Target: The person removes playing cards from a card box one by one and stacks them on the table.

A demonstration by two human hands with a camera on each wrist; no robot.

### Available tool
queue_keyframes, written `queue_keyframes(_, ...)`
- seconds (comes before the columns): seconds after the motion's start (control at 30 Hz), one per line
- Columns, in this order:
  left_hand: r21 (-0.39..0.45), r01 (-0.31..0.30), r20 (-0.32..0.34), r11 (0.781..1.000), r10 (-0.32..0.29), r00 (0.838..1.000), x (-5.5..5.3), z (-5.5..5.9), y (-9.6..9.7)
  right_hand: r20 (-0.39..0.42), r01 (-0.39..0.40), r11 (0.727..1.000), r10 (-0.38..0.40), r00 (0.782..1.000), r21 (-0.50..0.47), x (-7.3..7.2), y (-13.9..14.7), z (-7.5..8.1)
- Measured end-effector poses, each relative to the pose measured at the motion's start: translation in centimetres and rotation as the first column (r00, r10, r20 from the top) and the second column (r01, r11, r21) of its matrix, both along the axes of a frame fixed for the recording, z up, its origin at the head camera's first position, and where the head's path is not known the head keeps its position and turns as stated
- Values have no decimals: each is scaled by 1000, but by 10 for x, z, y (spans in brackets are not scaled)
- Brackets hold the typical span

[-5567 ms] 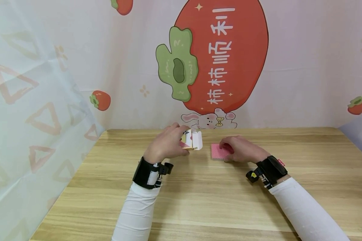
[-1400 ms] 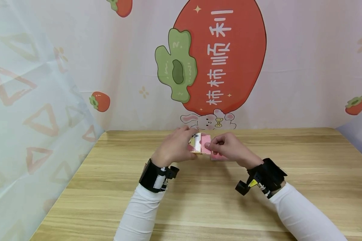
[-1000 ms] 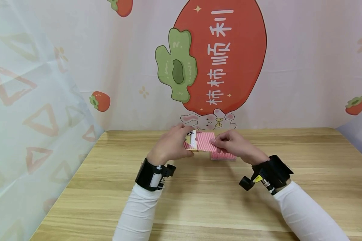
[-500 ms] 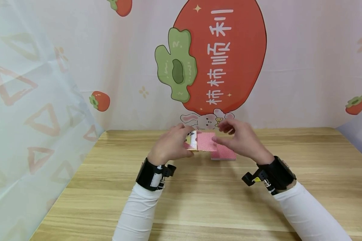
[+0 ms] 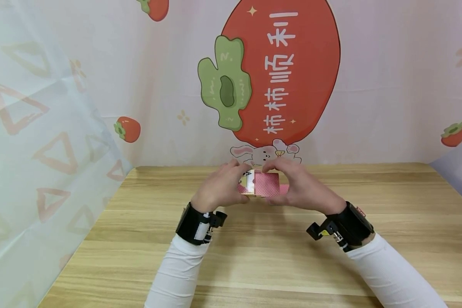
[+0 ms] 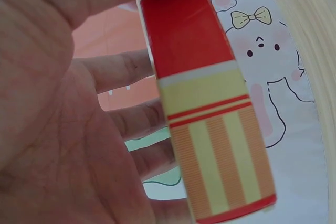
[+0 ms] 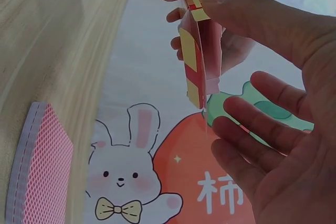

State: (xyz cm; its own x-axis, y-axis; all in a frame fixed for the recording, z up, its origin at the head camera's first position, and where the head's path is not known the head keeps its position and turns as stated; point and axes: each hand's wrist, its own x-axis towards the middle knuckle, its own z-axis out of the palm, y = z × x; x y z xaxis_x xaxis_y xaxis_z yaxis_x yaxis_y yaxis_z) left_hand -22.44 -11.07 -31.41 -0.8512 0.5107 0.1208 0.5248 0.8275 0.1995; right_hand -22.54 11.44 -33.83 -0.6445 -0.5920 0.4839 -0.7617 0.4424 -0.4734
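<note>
My left hand grips a playing card box along its edges, thumb on one side and fingers on the other. Its narrow side shows red and yellow stripes in the left wrist view. Pink-patterned cards jut from the box's right end. My right hand spans that end in the head view. In the right wrist view its thumb lies at the box's upper edge, by a raised yellow and red flap, while its other fingers are spread and relaxed. A pink deck of cards lies on the table, partly hidden behind my right hand.
The wooden table reaches back to a white cloth backdrop printed with a big persimmon and a rabbit. Another patterned cloth hangs at the left. Each wrist wears a black strap with a small camera.
Pink cards have come to cover the end where the white flap showed. My right hand pinched them, let go and lifted, then came down around them with thumb and fingers apart.
</note>
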Motion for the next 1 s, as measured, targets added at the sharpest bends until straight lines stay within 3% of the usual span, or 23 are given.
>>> queue_keyframes(1.0,-14,11,-7,1000,-12,1000,2,1,3,45,-10,999,8,999,44,1,0,0)
